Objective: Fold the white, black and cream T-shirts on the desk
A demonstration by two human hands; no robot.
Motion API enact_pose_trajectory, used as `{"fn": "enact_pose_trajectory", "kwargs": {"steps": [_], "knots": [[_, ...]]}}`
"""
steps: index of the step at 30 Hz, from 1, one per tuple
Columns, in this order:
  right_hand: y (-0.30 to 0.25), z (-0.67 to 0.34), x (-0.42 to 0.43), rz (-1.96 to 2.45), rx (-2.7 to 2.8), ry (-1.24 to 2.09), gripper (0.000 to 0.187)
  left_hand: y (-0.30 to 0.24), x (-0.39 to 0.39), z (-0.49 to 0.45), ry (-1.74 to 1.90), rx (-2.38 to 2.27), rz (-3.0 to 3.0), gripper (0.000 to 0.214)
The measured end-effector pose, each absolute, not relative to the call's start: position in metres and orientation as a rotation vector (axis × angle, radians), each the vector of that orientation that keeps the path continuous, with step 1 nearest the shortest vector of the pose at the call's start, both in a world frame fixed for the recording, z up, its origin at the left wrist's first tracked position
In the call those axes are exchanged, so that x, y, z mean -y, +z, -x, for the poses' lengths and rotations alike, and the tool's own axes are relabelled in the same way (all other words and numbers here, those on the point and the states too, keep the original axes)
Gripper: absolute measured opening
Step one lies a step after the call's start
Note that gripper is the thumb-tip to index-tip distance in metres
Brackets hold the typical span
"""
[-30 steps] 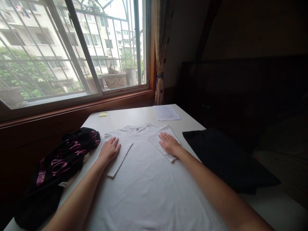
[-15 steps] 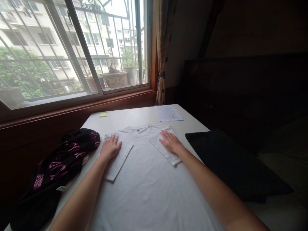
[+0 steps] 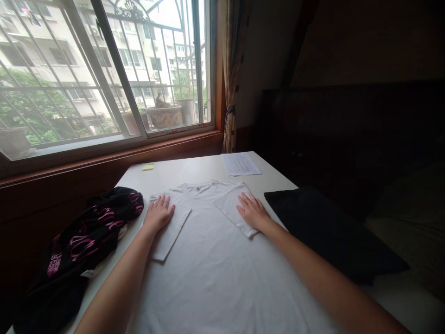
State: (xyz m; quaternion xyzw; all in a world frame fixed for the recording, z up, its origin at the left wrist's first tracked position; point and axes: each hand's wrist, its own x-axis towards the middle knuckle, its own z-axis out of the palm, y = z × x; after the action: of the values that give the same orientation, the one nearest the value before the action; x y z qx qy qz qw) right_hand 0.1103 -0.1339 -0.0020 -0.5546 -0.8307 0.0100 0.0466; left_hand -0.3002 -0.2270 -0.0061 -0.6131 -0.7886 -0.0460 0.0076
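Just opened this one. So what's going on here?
A person has both bare hands on a white T-shirt spread over a white table, its collar at the far end. The left hand lies flat on one inward-folded sleeve, and the right hand on the other. The shirt's body is spread out, lightly wrinkled. A black garment with pink lettering lies bunched to the left, dark cloth lies to the right, and a printed sheet is beyond the collar.

I saw the T-shirt point(image 3: 215, 264) lying along the bench point(image 3: 194, 168), a garment point(image 3: 81, 248) to its left, a cloth point(image 3: 328, 232) to its right; past its collar point(image 3: 200, 187) sat sticky notes point(image 3: 148, 166), left, and printed paper point(image 3: 241, 164), right.
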Motion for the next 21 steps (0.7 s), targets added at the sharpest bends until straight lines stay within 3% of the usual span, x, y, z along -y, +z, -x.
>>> {"fn": "enact_pose_trajectory", "kwargs": {"steps": [9, 13, 21], "knots": [[-0.009, -0.19, 0.237, 1.487, 2.528, 0.037, 0.055, -0.005, 0.232, 0.305, -0.495, 2.34, 1.958, 0.06], [-0.005, -0.243, 0.284, 1.535, 2.36, 0.274, 0.059, 0.006, 0.243, 0.311, -0.748, 2.22, 2.011, 0.048], [0.021, -0.311, 0.355, 1.839, 2.01, 0.961, 0.085, 0.024, 0.278, 0.285, -1.03, 2.066, 2.096, 0.036]]}}
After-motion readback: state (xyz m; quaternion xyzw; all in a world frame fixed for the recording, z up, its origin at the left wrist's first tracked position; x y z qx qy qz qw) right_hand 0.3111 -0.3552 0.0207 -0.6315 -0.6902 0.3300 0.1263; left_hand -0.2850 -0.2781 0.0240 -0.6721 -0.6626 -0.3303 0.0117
